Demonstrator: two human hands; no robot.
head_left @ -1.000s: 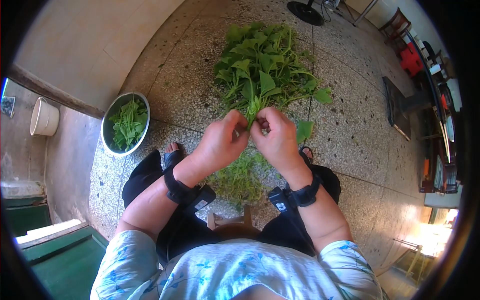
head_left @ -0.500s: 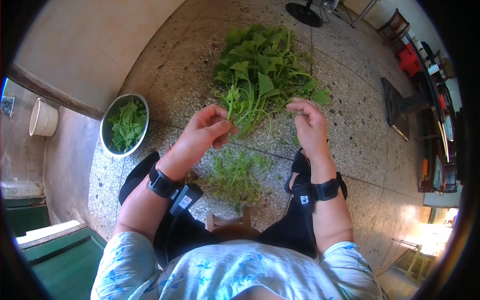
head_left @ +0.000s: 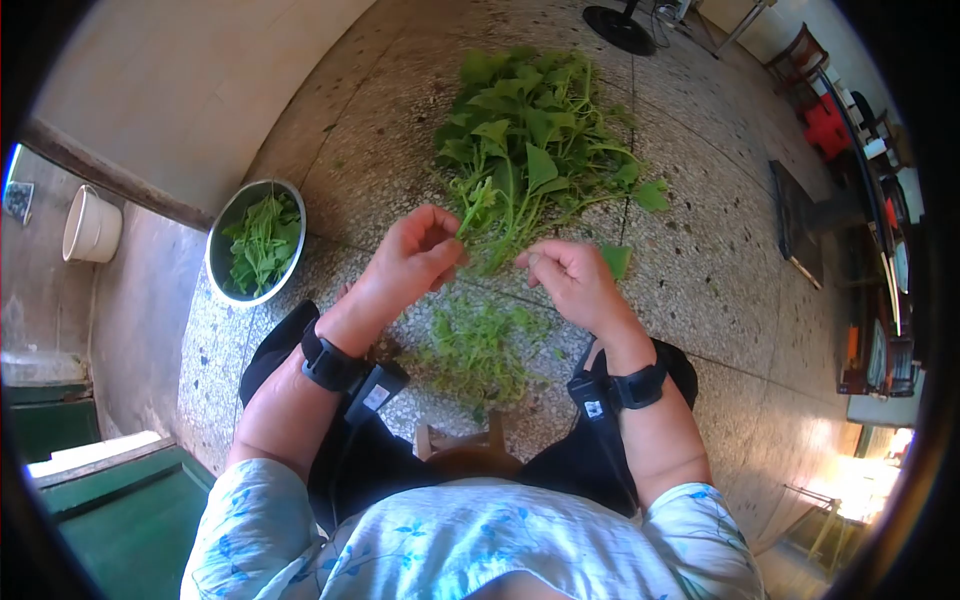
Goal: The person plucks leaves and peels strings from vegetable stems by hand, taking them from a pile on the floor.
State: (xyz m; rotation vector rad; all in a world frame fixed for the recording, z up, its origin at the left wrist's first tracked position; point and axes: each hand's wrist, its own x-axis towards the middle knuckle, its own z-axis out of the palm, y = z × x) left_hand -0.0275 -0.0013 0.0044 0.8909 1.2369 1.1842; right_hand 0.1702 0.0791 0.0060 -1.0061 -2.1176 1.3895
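My left hand (head_left: pixel 410 255) pinches a pale green leafy shoot (head_left: pixel 477 207) between thumb and fingers, its tip pointing up toward the pile. To the right, my right hand (head_left: pixel 578 282) is closed in a pinch; whatever its fingertips hold is too small to make out. A green leaf (head_left: pixel 617 262) shows right beside that hand, and I cannot tell whether it is held or lies on the floor. Beyond both hands spreads a heap of leafy green vines (head_left: pixel 540 130), stems toward me. Thin, stringy green scraps (head_left: pixel 480 345) lie on the floor below my hands.
A metal bowl (head_left: pixel 302 225) holding picked greens (head_left: pixel 262 245) stands on the speckled floor at the left. Farther left is a white bucket (head_left: pixel 92 225). A round black stand base (head_left: pixel 620 32) sits at the top. My knees flank the scraps.
My right hand has moved left and slightly down, closer to my left hand. My left hand keeps the shoot almost in place. The view has shifted slightly.
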